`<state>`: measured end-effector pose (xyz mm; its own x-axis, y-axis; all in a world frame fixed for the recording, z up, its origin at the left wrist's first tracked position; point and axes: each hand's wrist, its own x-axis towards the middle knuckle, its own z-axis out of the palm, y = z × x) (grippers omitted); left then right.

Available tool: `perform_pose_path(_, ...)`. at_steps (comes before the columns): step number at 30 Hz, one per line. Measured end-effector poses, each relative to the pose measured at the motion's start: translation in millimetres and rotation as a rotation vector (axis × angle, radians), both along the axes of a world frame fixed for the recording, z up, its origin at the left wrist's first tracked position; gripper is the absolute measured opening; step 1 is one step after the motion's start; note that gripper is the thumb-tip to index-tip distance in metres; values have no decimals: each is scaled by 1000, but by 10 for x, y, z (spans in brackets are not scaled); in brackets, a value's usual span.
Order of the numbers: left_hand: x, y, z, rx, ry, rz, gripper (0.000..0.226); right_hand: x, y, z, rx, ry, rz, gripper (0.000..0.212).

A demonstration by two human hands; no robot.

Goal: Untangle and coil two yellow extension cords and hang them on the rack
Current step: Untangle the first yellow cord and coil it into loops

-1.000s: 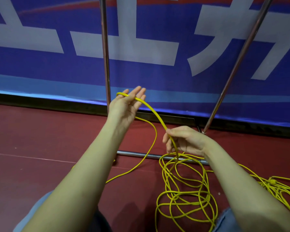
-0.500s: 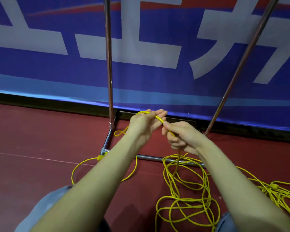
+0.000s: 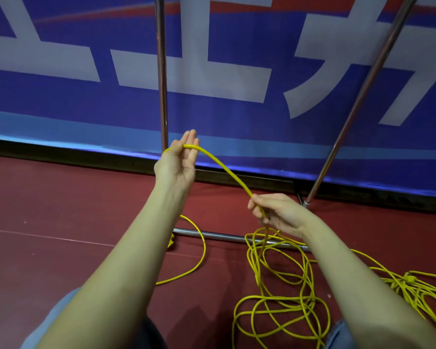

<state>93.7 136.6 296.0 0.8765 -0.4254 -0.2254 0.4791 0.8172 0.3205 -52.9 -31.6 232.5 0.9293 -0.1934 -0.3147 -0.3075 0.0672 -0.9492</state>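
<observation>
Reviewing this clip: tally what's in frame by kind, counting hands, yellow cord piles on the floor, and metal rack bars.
Hands: 2, left hand and right hand, both on the raised yellow cord
Yellow cord piles on the floor: 2, near pile and far-right pile
Metal rack bars: 3, left upright, right upright, base bar
Total: 7

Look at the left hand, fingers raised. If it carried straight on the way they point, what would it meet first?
Probably the rack's upright pole, just left of the left hand's fingertips, or the banner behind. Depth is unclear, so which comes first cannot be settled; nothing else shows in that line.
</observation>
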Motion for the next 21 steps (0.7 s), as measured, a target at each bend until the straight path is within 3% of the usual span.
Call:
perform_pose_path(3,-60,-70,-39,133,-63,-89,33,13,42,118,33,-34,-33,28)
perform_pose_path(6,-384,-229,-31,284,-232,-255,15,29,130,286,88,-93,-24,28)
perform_pose_path(9,-622,-317,-49,285,-329,-317,14,30,191,473,113,-148,-39,27)
perform_pose_path(14,-573,-268,23,208,-342,-234,14,-1,213,474,75,-190,26,34)
perform_pose_path(21,-215,-86,177,117,-219,-74,34,-67,0,90,-80,5,92,29)
